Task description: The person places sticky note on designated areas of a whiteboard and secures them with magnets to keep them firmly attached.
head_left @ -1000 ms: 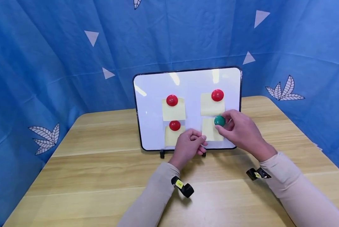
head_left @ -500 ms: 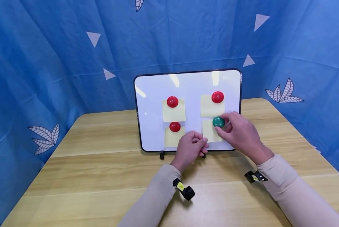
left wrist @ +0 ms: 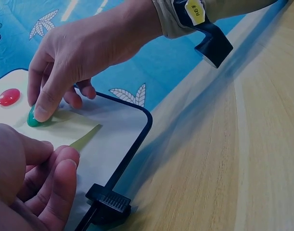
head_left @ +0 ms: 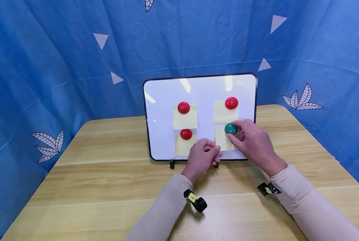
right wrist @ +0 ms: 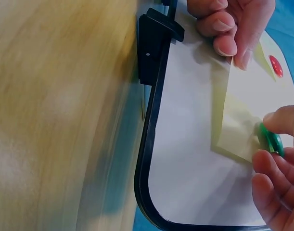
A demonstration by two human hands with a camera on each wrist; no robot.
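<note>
A whiteboard (head_left: 158,127) with a black rim stands on the table, bearing several pale yellow sticky notes. My right hand (head_left: 256,142) pinches a round green magnet (head_left: 231,129) between thumb and fingers, over the upper part of the lower right sticky note (head_left: 224,142). With thumb and fingertips my left hand (head_left: 202,155) pinches that note's lower left corner; in the right wrist view the lower edge of the note (right wrist: 240,115) stands off the board. Red magnets sit on the upper left note (head_left: 185,120), the lower left note (head_left: 184,147) and the upper right note (head_left: 223,115).
Black feet (head_left: 171,164) hold up the board's lower edge. The wooden table (head_left: 101,187) spreads out around it. A blue curtain (head_left: 197,36) with white leaf and triangle prints hangs behind and at both sides.
My right hand has shifted slightly left with the green magnet, now a little farther in over the lower right note. My left hand keeps its pinch on the corner.
</note>
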